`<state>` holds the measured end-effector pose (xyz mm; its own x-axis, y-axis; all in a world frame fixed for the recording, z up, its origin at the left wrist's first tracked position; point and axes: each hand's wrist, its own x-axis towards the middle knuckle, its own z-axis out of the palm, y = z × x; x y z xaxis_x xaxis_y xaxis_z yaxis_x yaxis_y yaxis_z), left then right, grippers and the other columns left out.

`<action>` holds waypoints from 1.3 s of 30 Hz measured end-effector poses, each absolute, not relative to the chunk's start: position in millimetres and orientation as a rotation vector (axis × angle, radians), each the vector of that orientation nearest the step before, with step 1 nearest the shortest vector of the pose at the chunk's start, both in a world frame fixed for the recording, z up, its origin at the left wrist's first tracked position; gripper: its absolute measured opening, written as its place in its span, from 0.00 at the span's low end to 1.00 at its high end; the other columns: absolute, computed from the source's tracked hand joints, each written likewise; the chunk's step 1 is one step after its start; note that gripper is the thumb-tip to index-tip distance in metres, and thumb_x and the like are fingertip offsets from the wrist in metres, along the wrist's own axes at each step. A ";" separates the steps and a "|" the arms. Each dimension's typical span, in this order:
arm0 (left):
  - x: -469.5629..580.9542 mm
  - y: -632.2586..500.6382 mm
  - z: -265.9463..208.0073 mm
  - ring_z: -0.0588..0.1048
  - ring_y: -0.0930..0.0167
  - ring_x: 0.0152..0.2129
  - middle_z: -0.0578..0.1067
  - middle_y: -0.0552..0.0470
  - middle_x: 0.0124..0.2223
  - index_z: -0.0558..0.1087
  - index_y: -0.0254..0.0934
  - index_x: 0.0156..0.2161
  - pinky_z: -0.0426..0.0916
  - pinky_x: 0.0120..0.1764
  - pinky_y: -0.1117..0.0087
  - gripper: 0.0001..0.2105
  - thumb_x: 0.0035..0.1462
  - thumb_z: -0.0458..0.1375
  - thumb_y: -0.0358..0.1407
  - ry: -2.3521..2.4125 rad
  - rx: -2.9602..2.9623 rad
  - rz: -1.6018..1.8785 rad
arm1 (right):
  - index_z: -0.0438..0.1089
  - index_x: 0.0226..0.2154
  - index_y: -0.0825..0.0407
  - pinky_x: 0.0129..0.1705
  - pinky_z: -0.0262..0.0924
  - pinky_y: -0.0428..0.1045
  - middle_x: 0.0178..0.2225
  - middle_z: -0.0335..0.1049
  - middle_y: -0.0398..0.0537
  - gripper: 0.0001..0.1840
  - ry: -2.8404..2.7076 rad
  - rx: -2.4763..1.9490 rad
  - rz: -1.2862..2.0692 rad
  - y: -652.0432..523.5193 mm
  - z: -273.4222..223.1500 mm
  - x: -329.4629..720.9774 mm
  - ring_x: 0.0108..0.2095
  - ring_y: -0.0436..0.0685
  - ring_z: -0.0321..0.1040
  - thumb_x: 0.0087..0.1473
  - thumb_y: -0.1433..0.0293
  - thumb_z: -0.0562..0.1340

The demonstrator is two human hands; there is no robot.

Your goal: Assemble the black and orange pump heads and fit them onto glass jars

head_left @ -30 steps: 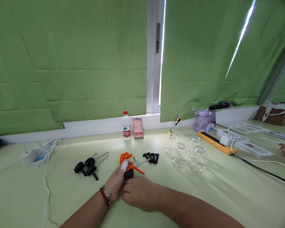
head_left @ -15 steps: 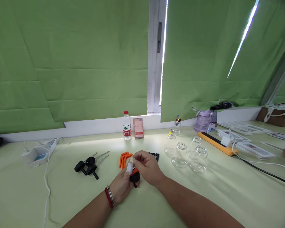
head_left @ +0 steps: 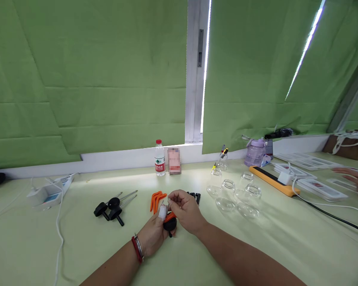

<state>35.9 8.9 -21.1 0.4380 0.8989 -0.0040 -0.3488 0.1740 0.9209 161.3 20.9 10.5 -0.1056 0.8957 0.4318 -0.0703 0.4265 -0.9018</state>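
Observation:
My left hand (head_left: 154, 235) is closed around a black spray head (head_left: 170, 224) with an orange trigger (head_left: 169, 217) on it. White tape wraps its thumb. Close above, my right hand (head_left: 185, 209) pinches thumb and finger together at the head; what sits between them is too small to make out. Behind my hands lie several loose orange triggers (head_left: 157, 200) and small black parts (head_left: 197, 197), partly hidden by the right hand. To the left rest three black heads (head_left: 114, 203) with thin rods.
Several clear bottles (head_left: 227, 194) stand to the right, beside an orange-and-black power strip (head_left: 273, 180) with cables. A water bottle (head_left: 160, 159) and a phone (head_left: 174, 161) stand at the back. Another person's hand (head_left: 356, 180) reaches in at the far right over printed sheets.
My two hands stay together with the spray head, shifting only slightly. At the far right, the other person's hand has come further into view and opened out.

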 end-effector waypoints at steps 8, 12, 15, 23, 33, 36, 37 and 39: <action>36.1 6.3 -17.3 0.65 0.71 0.22 0.68 0.51 0.26 0.67 0.34 0.30 0.61 0.28 0.67 0.28 0.51 0.46 0.61 0.661 1.035 0.969 | 0.69 0.32 0.53 0.33 0.64 0.47 0.27 0.68 0.44 0.07 -1.556 -0.843 0.919 17.7 9.4 162.4 0.29 0.50 0.65 0.50 0.67 0.59; 36.1 6.1 -16.4 0.66 0.70 0.22 0.68 0.49 0.27 0.67 0.34 0.31 0.61 0.29 0.66 0.28 0.50 0.47 0.61 0.658 1.034 0.954 | 0.70 0.31 0.53 0.30 0.64 0.45 0.26 0.68 0.43 0.07 -1.613 -0.865 0.881 13.6 12.5 163.5 0.27 0.50 0.65 0.50 0.68 0.58; 36.2 5.6 -15.7 0.65 0.70 0.23 0.68 0.50 0.27 0.67 0.35 0.32 0.61 0.29 0.67 0.27 0.50 0.48 0.60 0.650 1.021 0.959 | 0.69 0.30 0.53 0.22 0.63 0.43 0.27 0.67 0.43 0.07 -1.622 -0.873 0.942 10.6 14.0 164.1 0.22 0.48 0.64 0.51 0.67 0.58; 35.5 6.1 -17.3 0.65 0.71 0.22 0.66 0.52 0.26 0.68 0.35 0.31 0.61 0.28 0.67 0.27 0.48 0.49 0.61 0.641 0.978 0.990 | 0.68 0.31 0.52 0.13 0.61 0.44 0.35 0.68 0.46 0.09 -1.617 -0.855 1.093 9.0 10.9 163.9 0.15 0.45 0.61 0.51 0.64 0.58; 35.2 6.6 -18.4 0.66 0.72 0.21 0.69 0.49 0.28 0.69 0.34 0.31 0.61 0.27 0.67 0.27 0.50 0.49 0.60 0.645 0.971 0.999 | 0.71 0.30 0.52 0.16 0.62 0.42 0.33 0.68 0.46 0.08 -1.696 -0.873 0.978 13.5 3.8 164.8 0.20 0.47 0.65 0.50 0.68 0.57; 34.4 8.0 -20.6 0.66 0.71 0.22 0.70 0.48 0.28 0.69 0.34 0.32 0.61 0.27 0.68 0.27 0.50 0.48 0.60 0.647 0.959 0.995 | 0.70 0.31 0.52 0.15 0.61 0.41 0.31 0.67 0.44 0.08 -1.679 -0.889 1.014 12.5 4.3 164.8 0.19 0.46 0.64 0.50 0.68 0.57; 33.9 8.6 -21.6 0.66 0.72 0.22 0.70 0.49 0.28 0.69 0.34 0.32 0.61 0.27 0.68 0.27 0.51 0.48 0.60 0.641 0.955 0.987 | 0.70 0.31 0.52 0.15 0.61 0.41 0.30 0.67 0.43 0.07 -1.673 -0.893 1.031 12.0 4.6 164.8 0.18 0.46 0.64 0.50 0.68 0.57; 33.2 9.5 -23.0 0.66 0.72 0.22 0.70 0.49 0.29 0.70 0.34 0.32 0.61 0.27 0.69 0.27 0.52 0.47 0.59 0.623 0.954 0.973 | 0.70 0.31 0.51 0.15 0.61 0.41 0.28 0.66 0.42 0.07 -1.672 -0.895 1.056 11.2 5.2 164.9 0.18 0.47 0.64 0.50 0.68 0.58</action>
<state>33.2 9.5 -23.0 0.4487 0.8931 -0.0311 -0.4023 0.2329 0.8854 164.9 11.2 5.2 -0.2985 0.8984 0.3222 0.0953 0.3640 -0.9265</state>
